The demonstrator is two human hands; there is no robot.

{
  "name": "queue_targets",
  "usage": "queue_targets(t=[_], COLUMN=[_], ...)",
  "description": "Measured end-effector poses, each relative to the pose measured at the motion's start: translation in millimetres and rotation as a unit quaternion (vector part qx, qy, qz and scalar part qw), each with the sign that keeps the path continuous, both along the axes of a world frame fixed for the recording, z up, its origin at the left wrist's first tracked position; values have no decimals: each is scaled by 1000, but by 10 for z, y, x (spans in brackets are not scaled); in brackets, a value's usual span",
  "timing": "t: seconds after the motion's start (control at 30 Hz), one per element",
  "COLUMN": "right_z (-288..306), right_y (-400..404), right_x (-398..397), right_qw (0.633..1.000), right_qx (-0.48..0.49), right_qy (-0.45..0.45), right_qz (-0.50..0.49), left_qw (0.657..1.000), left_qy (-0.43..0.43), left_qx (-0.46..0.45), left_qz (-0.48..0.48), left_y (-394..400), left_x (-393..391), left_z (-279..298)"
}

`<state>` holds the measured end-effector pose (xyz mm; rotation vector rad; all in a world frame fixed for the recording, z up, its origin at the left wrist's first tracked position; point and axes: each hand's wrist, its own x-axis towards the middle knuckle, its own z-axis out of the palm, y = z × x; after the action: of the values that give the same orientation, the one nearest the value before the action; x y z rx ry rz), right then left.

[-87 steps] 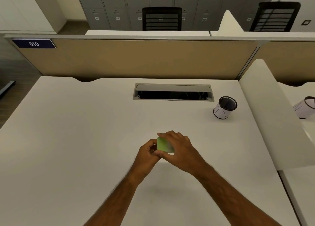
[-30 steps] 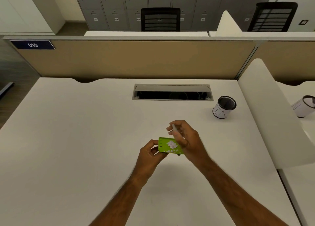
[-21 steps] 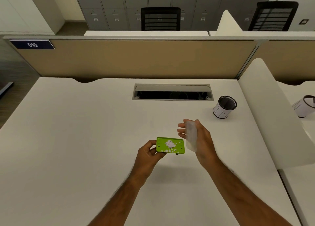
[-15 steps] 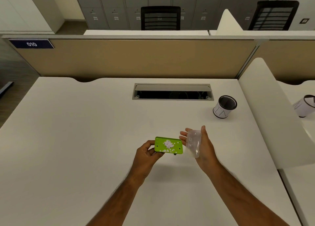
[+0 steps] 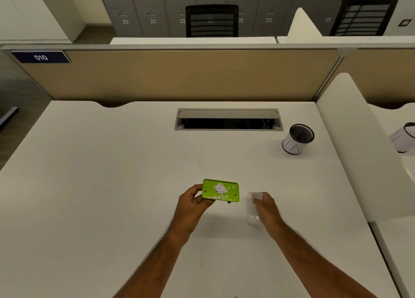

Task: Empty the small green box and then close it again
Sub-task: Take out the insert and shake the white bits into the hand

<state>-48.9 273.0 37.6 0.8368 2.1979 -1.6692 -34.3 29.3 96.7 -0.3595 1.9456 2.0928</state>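
The small green box [image 5: 232,188] is open and held level above the white desk, with a heap of small white bits [image 5: 220,188] lying inside it. My left hand [image 5: 193,202] grips its left end between thumb and fingers. To the right, my right hand [image 5: 266,209] holds the box's clear plastic lid [image 5: 252,210] low, at or just above the desk surface. The lid is apart from the box.
A white desk [image 5: 112,185] spreads around my hands. At the back lies an open cable tray slot [image 5: 228,120]. A mesh pen cup [image 5: 297,139] stands at the right rear. A white divider [image 5: 359,151] bounds the right side, a tan partition [image 5: 179,75] the back.
The two hands came apart: my right hand lifted the clear lid off the green box, carried it right and lowered it toward the desk. The left hand kept the open box level.
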Motion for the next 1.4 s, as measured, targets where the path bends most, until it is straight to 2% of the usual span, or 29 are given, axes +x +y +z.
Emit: queue_targets(t=[0.37, 0.5, 0.57, 0.67, 0.77, 0.87, 1.0, 1.2, 1.4], right_z=[-126, -109, -49, 90, 238, 418, 483, 464, 432], right_y=[202, 213, 167, 25, -168, -356, -514, -633, -701], right_x=[-32, 39, 52, 34, 3, 9, 0, -24, -18], right_qw=[994, 986, 994, 993, 956, 911, 886, 864, 817], right_qx=[101, 169, 103, -44, -251, -389, -448, -473, -535], right_qy=[-36, 1, 39, 63, 64, 17, -1, -3, -11], right_qz=[-10, 5, -19, -88, -141, -137, -118, -172, -215], left_qw=[1000, 1000, 1000, 1000, 1000, 999, 992, 970, 922], left_qy=[-6, -9, -10, -6, 2, 12, 64, 139, 232], left_qx=[-2, -2, 3, -1, -9, -21, -91, -184, -283], left_qz=[-2, -5, -5, -10, -27, -47, -65, -78, -130], left_y=[10, 21, 24, 35, 50, 74, 126, 171, 232], left_x=[-17, -18, -19, -26, -38, -51, -66, -57, -39], left_z=[0, 3, 12, 45, 84, 141, 222, 363, 535])
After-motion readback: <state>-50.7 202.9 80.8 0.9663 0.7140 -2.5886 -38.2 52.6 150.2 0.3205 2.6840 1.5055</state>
